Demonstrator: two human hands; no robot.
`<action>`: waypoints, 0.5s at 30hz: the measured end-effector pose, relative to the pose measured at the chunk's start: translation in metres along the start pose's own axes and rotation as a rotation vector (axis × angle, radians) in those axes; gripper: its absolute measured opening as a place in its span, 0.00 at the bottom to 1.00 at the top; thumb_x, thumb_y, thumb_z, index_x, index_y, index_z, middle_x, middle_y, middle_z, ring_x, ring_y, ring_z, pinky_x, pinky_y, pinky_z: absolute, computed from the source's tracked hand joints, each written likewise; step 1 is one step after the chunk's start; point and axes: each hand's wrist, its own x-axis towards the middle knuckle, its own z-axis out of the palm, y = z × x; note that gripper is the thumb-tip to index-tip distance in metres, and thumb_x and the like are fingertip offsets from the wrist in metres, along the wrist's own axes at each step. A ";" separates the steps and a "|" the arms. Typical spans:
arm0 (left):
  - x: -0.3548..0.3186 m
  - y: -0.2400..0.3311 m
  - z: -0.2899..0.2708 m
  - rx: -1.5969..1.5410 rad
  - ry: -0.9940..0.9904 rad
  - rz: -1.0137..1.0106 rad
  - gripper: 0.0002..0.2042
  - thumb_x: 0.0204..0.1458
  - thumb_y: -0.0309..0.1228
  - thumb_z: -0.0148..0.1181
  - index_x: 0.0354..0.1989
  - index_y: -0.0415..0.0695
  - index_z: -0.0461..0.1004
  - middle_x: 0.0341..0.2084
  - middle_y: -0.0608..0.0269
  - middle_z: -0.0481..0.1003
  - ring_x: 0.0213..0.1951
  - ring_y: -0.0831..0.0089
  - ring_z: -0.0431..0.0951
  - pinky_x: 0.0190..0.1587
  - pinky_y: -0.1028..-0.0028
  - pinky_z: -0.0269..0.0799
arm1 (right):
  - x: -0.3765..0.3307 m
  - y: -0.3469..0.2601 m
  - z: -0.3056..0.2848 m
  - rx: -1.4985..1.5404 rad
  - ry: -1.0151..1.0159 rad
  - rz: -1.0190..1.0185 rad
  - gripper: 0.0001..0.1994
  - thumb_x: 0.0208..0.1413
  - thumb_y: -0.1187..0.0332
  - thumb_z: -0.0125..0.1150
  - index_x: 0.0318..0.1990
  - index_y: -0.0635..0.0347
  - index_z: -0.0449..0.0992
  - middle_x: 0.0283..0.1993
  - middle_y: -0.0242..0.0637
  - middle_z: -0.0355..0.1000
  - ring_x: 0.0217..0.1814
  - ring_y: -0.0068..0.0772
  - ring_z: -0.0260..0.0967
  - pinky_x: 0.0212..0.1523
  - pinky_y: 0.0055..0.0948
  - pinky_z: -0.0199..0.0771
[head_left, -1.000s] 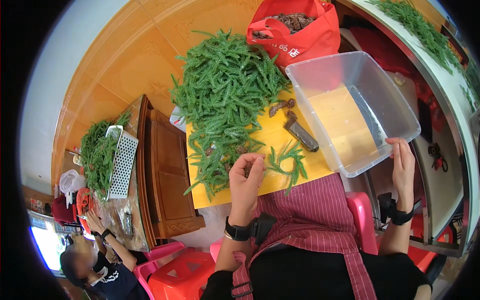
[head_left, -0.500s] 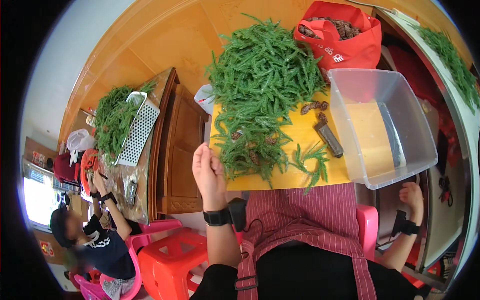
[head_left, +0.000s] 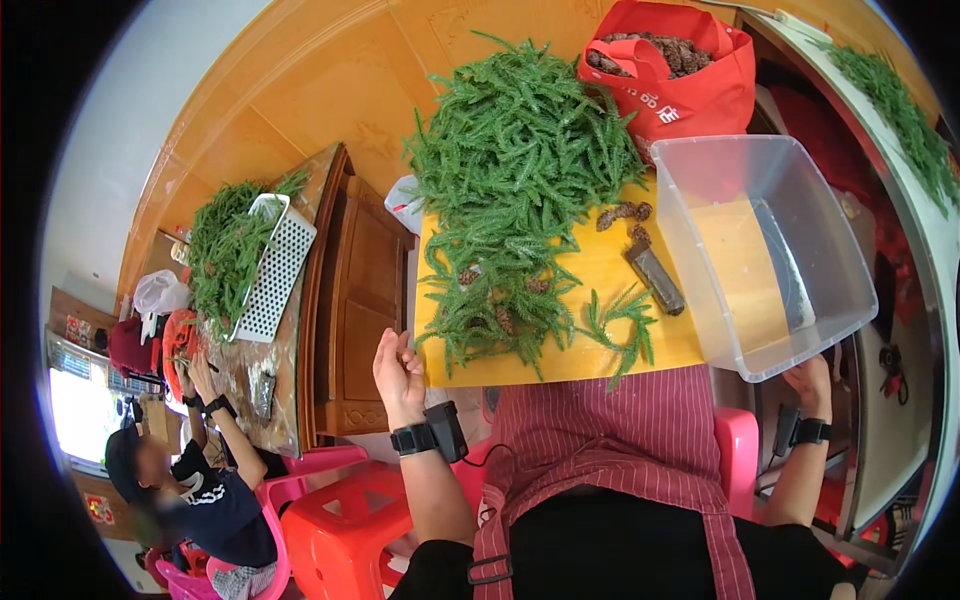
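Right hand [head_left: 810, 378] partly behind clear bin [head_left: 790, 330]

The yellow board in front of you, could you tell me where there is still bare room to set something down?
On the yellow board, bare patches lie between the loose green sprig and the dark flat tool, and along the near edge toward the clear plastic tub. The big pile of green sprigs crowds the far and left part. The left hand hovers off the board's near left corner.
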 end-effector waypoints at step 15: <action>0.027 -0.007 0.007 0.244 -0.230 -0.222 0.05 0.53 0.28 0.51 0.31 0.40 0.67 0.16 0.71 0.62 0.14 0.84 0.58 0.13 0.85 0.53 | 0.007 0.011 0.032 0.699 -0.213 -0.017 0.14 0.59 0.66 0.43 0.47 0.65 0.65 0.46 0.37 0.69 0.46 0.32 0.68 0.44 0.27 0.72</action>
